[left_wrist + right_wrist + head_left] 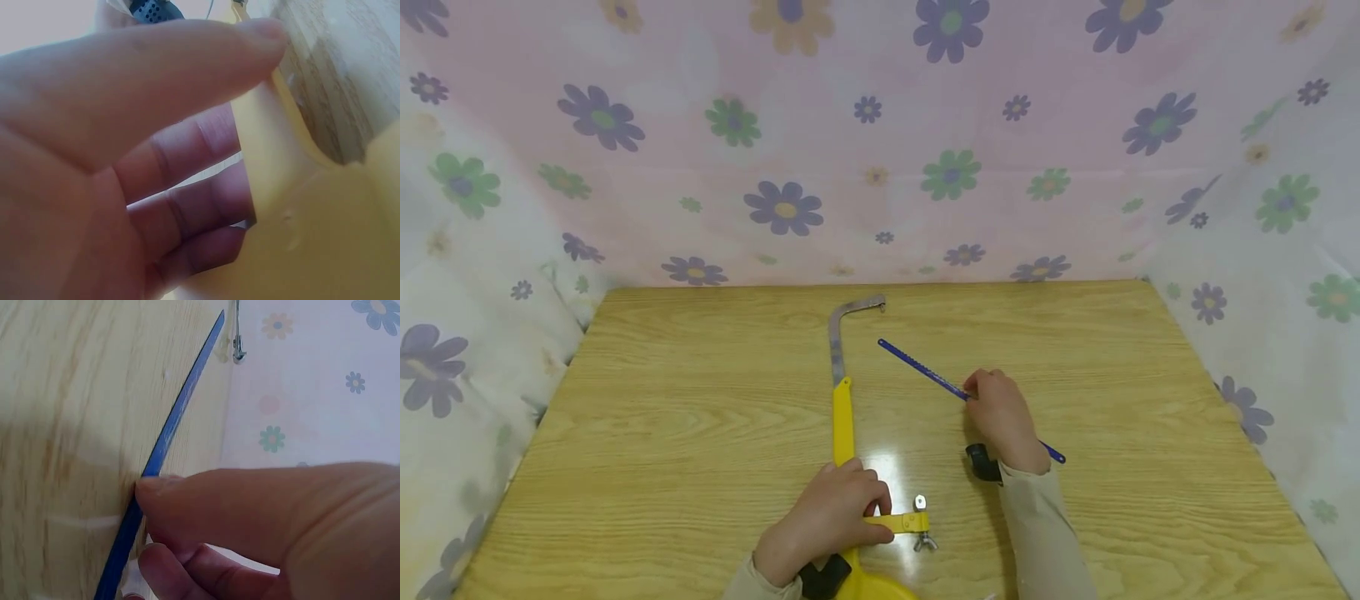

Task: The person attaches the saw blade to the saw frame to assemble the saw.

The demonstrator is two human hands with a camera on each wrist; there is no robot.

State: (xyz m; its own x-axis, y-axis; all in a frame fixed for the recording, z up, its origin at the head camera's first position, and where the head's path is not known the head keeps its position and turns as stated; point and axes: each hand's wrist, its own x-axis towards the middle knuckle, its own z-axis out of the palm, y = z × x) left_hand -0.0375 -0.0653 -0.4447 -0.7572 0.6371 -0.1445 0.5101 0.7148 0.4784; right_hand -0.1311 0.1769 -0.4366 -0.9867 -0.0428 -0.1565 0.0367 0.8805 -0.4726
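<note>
In the head view, a yellow hacksaw frame [843, 421] is seen lengthwise on the table [700, 400], its bent metal front end [837, 333] turned away from the person; its short crosspiece [904, 523], fitted with a wing nut [925, 542], is held between thumb and fingers by the left grip [835, 508]; a blue blade [917, 365] is pinched near its middle by the right grip [1003, 417], slanting to the right of the frame and apart from it; whether the blade is lifted cannot be told.

In the left wrist view, the yellow plastic is spanned by the thumb on one side and the fingers on the other; a firm hold, kept low, would probably serve best to stop the frame from rocking.

In the right wrist view, the blade is pinched by thumb and fingertips, its far end left free near a small metal pin [239, 351]; the toothed edge cannot be made out, so the flat faces are best held, with bending avoided and fingertips kept off both edges.
</note>
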